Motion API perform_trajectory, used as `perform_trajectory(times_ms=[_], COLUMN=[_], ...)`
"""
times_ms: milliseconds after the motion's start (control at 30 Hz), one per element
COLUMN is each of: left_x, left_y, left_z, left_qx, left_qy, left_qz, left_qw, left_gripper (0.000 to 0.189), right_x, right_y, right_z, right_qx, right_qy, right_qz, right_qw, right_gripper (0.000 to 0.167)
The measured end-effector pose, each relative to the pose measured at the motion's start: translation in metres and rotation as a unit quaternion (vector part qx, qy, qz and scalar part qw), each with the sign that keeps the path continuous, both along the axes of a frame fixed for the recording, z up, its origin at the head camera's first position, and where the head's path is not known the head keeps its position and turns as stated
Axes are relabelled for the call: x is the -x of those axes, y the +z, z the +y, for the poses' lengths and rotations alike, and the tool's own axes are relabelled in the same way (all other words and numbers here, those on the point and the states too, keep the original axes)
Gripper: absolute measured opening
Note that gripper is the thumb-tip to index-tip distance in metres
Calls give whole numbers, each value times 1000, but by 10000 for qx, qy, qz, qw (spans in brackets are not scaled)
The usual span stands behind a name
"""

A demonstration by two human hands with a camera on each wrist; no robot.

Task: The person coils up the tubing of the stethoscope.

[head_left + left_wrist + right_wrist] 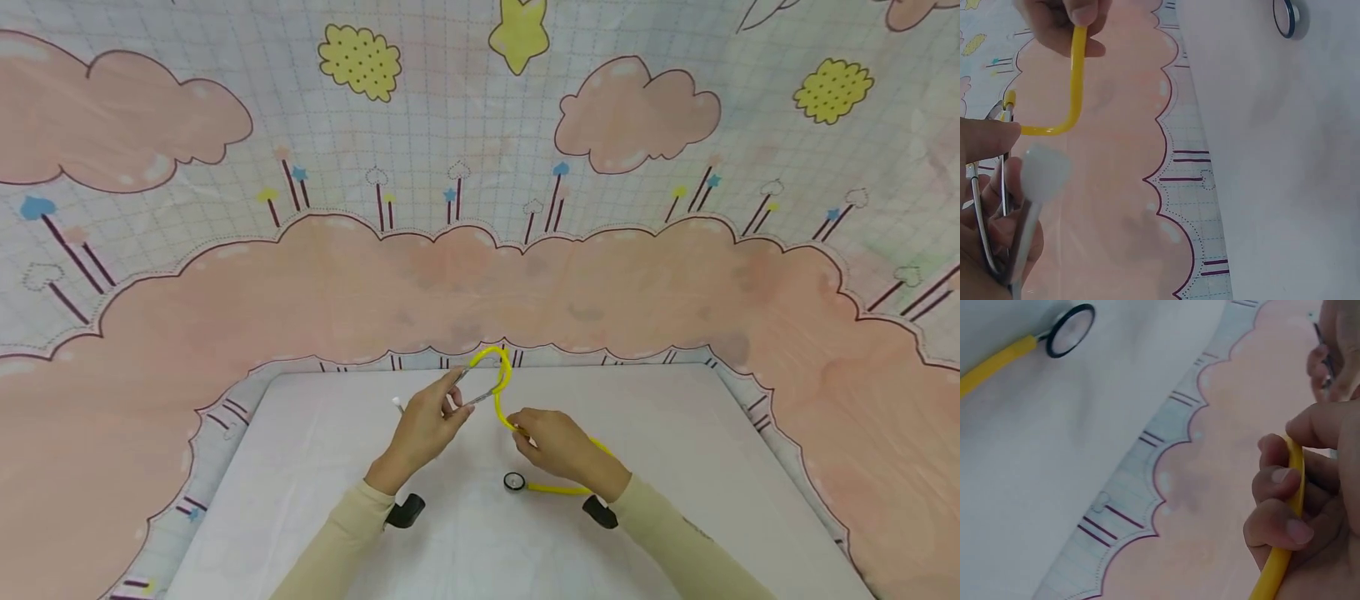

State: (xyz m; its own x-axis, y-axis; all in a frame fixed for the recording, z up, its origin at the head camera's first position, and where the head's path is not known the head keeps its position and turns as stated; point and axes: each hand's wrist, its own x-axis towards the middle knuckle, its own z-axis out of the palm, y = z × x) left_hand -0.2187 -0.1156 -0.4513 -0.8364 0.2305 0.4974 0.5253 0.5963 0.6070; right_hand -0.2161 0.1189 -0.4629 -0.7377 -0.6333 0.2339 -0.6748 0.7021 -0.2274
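A stethoscope with yellow tubing (504, 367) is stretched between both hands. My left hand (426, 421) grips its metal ear tubes (1005, 194), and a white eartip (1045, 172) sticks out past the fingers. The right hand (557, 442) pinches the yellow tube (1296, 481) with thumb and curled fingers, a little below the loop near the metal part. Beyond the right hand the tubing runs back behind the wrist and curves round to the chest piece (513, 482), a dark-rimmed disc near the white tabletop.
The white table (300, 467) lies under both arms, its far edge meeting a cloth (480, 283) printed with pink clouds. Black wrist devices (406, 511) show at each wrist beside the beige sleeves (337, 525).
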Motion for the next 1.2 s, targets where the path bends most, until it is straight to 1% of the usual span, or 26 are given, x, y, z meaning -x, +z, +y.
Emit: perform_trajectory(times_ms=[100,300,400,500,600,733,867,933,1033,1100,1200], left_x=[1,2,3,4,5,4,4,4,5,6,7], left_y=[0,-1,-1,-3,-3,-3,-1,-1,0,0,0], left_z=[3,7,7,7,7,8,7,7,5,4,2], left_qx=[178,610,770,908,946,980,1111,1221,1407,1492,1538], left_qy=[-4,33,7,-34,-111,-176,-287,-369,-451,-441,-462], left_qz=[2,-241,-340,-381,-403,-447,-431,-416,-444,-522,-624], left_qw=[9998,9978,9964,9951,9946,9940,9925,9910,9880,9865,9850], left_gripper=[58,59,58,58,58,59,58,57,56,56,56], right_x=[-2,-3,-2,1,4,9,12,13,14,15,16], right_y=[7,20,27,34,42,48,51,53,56,59,63], right_z=[0,-2,-2,-2,-3,-5,-7,-7,-5,-4,0], right_qx=[5,-7,27,94,149,180,277,378,434,422,365], right_qy=[216,475,557,596,619,712,840,952,1117,1213,1250], right_qz=[141,462,407,212,90,297,506,443,152,-65,-130], right_qw=[9997,9978,9976,9980,9979,9969,9948,9938,9927,9917,9914], right_gripper=[18,13,12,12,13,10,7,7,6,7,12])
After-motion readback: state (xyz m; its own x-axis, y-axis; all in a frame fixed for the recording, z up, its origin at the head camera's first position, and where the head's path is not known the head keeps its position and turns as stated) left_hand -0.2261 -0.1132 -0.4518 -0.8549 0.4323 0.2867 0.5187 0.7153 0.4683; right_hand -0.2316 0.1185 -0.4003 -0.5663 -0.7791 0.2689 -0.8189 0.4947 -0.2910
